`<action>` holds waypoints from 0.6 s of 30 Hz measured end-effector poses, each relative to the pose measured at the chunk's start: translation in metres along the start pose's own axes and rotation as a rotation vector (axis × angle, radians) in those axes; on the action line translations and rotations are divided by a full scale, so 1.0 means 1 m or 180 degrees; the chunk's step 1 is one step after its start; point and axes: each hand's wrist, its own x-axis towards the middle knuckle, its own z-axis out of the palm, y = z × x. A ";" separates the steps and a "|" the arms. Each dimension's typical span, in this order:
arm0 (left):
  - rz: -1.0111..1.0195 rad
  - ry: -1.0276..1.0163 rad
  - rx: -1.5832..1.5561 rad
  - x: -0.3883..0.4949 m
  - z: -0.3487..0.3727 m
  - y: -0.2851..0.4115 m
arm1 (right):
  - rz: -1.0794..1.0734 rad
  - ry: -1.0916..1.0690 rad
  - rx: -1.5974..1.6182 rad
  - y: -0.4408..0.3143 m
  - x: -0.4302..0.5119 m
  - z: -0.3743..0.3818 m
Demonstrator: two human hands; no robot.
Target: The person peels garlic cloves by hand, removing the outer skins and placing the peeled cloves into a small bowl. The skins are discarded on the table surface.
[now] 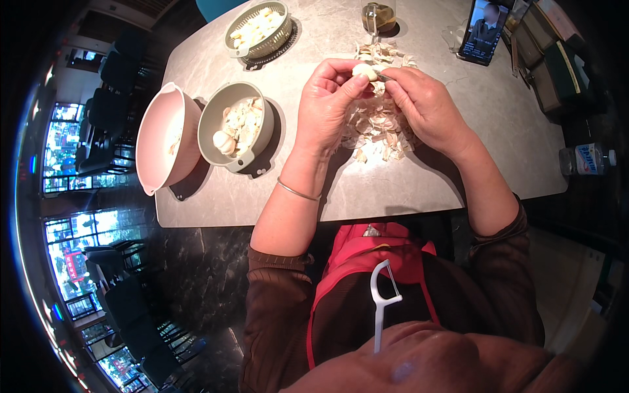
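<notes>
Between thumb and fingers my left hand [331,100] holds a pale garlic clove [364,72]. My right hand [425,100] pinches a small metal blade [384,75], mostly hidden by the fingers, with its tip against the clove. Below both hands a loose pile of papery garlic skins [385,130] lies on the stone-look table. To the left, a grey-green bowl [268,130] contains a whole garlic bulb [224,142] and skins or unpeeled cloves. Peeled cloves [258,27] fill a grey-green strainer basket [285,34] at the upper left.
A pink bowl [150,142] overhangs the table's left edge. Beyond the skins stands a glass mug [378,18] of brownish liquid. A phone [482,32] is propped at the upper right near boxes [560,73]. A plastic bottle [587,159] is off the right edge.
</notes>
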 end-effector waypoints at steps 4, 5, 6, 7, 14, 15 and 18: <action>-0.0001 -0.0057 0.0010 -0.001 0.002 0.000 | 0.0038 0.0118 0.0040 0.002 0.000 -0.002; -0.0004 -0.0042 -0.0002 -0.001 0.002 0.001 | 0.0067 0.0149 0.0041 0.002 0.000 -0.002; -0.0016 -0.0050 -0.0005 0.000 0.003 0.001 | 0.0085 0.0189 0.0035 0.003 0.000 -0.002; -0.0030 -0.0058 -0.0010 0.000 0.003 0.001 | 0.0127 0.0209 0.0066 0.003 0.000 -0.001; -0.0130 -0.0061 -0.0040 -0.001 0.003 0.003 | 0.0236 0.0366 0.0240 0.003 0.000 -0.001; -0.0137 -0.0050 -0.0039 -0.001 0.003 0.003 | 0.0224 0.0430 0.0294 0.003 0.000 -0.002; -0.0129 -0.0013 -0.0029 -0.001 0.004 0.003 | 0.0370 0.0325 0.0352 0.001 0.000 -0.003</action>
